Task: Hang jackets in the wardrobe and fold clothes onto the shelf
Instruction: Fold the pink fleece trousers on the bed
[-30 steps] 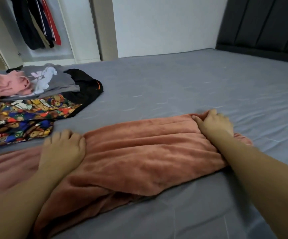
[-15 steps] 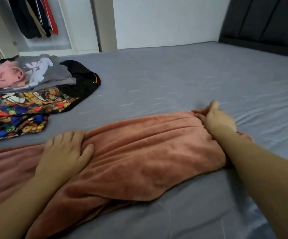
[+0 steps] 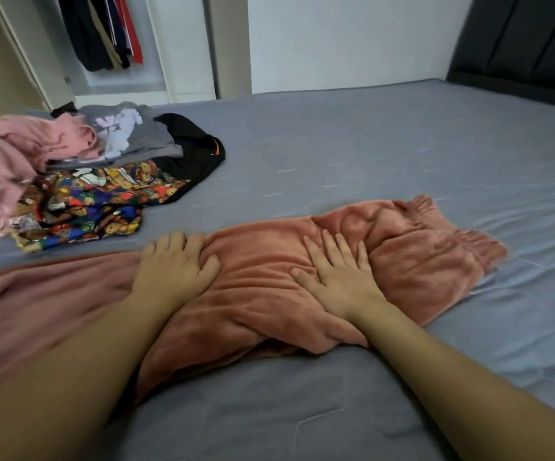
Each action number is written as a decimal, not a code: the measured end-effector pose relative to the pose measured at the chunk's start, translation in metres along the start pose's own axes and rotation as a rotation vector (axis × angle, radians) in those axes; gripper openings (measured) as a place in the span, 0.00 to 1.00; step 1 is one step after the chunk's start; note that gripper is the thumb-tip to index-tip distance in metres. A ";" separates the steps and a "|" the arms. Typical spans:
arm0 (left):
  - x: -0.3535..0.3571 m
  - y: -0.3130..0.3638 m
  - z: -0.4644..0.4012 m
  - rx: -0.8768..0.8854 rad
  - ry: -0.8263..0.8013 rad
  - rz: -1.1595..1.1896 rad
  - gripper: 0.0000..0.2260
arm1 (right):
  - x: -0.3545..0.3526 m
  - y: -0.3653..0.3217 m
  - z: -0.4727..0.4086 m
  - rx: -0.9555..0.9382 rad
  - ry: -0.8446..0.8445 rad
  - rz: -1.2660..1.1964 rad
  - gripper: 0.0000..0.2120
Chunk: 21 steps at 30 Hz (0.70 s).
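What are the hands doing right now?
Left hand: open, fingers flat, pressing on the orange fleece garment.
Right hand: open, fingers spread, pressing flat on the same garment.

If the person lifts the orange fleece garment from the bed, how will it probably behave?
The orange fleece garment will probably hang limp, since it wrinkles under the left hand and right hand. Its fuzzy surface suggests it will not slip easily on the grey sheet. It looks bulky but probably light.
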<state>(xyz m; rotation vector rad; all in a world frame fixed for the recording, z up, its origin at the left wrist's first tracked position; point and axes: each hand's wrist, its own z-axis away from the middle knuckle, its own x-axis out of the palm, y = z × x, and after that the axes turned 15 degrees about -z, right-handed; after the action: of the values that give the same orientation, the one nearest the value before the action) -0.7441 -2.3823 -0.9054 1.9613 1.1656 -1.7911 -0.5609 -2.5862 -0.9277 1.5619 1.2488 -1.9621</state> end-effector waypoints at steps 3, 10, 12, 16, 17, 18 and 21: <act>-0.018 -0.011 0.018 -0.034 -0.092 -0.035 0.32 | -0.007 -0.010 -0.003 0.052 -0.032 0.039 0.39; -0.020 -0.182 0.176 -0.221 -0.271 -0.171 0.32 | -0.066 -0.094 0.008 0.314 -0.253 0.590 0.33; -0.022 -0.222 0.206 -0.277 -0.370 -0.125 0.31 | -0.085 -0.154 0.005 0.360 -0.293 0.733 0.26; -0.036 -0.261 0.220 -0.227 -0.450 0.101 0.38 | -0.041 -0.276 0.022 -0.062 -0.235 0.391 0.21; -0.041 -0.269 0.213 -0.199 -0.498 0.174 0.38 | -0.021 -0.303 0.030 -0.151 -0.221 0.256 0.22; -0.047 -0.281 0.203 -0.198 -0.526 0.220 0.36 | -0.003 -0.326 0.037 -0.206 -0.213 0.170 0.24; -0.070 -0.333 0.169 -0.272 -0.451 0.143 0.21 | 0.030 -0.372 0.040 -0.225 -0.250 0.125 0.31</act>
<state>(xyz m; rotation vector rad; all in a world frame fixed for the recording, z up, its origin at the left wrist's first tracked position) -1.0894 -2.3024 -0.7688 1.3601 1.0217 -1.7656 -0.8624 -2.4030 -0.7981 1.2147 1.1913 -1.8032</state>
